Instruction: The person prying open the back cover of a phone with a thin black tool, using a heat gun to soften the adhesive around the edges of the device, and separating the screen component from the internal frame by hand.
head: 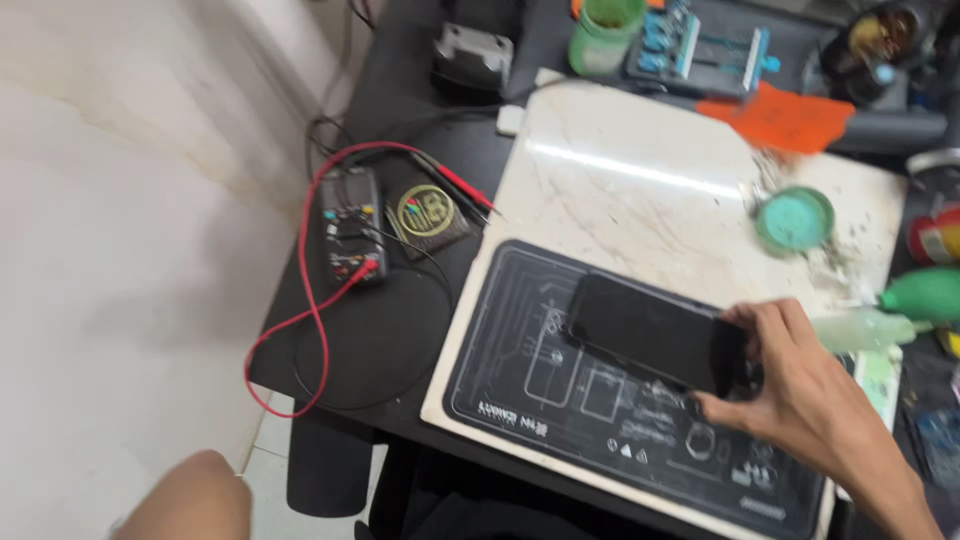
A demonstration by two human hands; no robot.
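My right hand grips a black smartphone by its right end, thumb on the far edge and fingers under the near edge. The phone lies screen-up and dark, tilted slightly, just over a dark printed work mat. The mat rests on a white marble slab. My left hand is out of view. A rounded bare shape, probably my knee, shows at the bottom left.
A black multimeter with red and black leads sits left of the slab, beside a dark patch with a round gold emblem. A green lid, green cup, orange sheet, blue fixture and green blower bulb crowd the back and right.
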